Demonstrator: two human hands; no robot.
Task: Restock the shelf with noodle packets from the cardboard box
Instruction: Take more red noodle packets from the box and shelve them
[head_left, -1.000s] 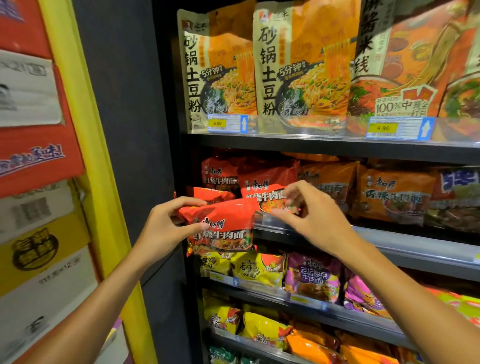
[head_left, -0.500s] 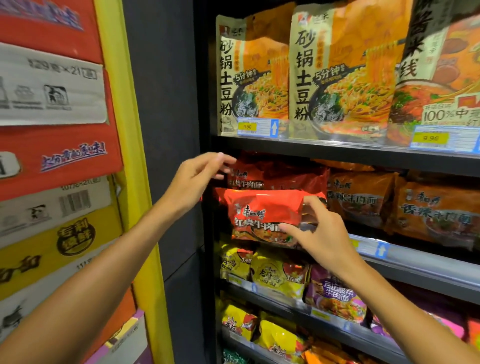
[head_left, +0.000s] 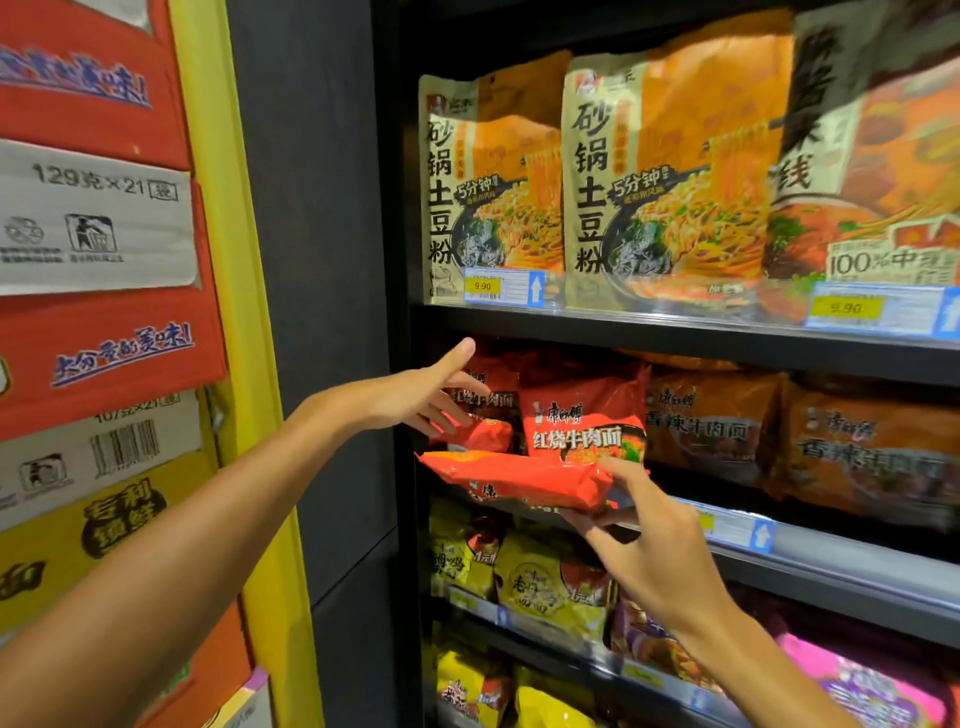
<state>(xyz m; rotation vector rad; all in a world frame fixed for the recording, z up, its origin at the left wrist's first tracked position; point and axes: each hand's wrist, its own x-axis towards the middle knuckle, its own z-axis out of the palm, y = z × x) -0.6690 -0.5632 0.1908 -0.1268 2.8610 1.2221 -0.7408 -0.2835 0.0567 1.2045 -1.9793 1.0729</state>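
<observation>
With the right hand (head_left: 644, 540) pinching the red packet (head_left: 514, 480) at mid-frame, the flat, empty left hand (head_left: 421, 397) should press the shelf's standing packets (head_left: 488, 410) back first.

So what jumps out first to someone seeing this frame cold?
The red noodle packet held flat at the front of the second shelf, gripped at its right end by the right hand. Just above it the left hand reaches with straight fingers toward the red packets already standing there. Big orange pouches fill the shelf above.
</observation>
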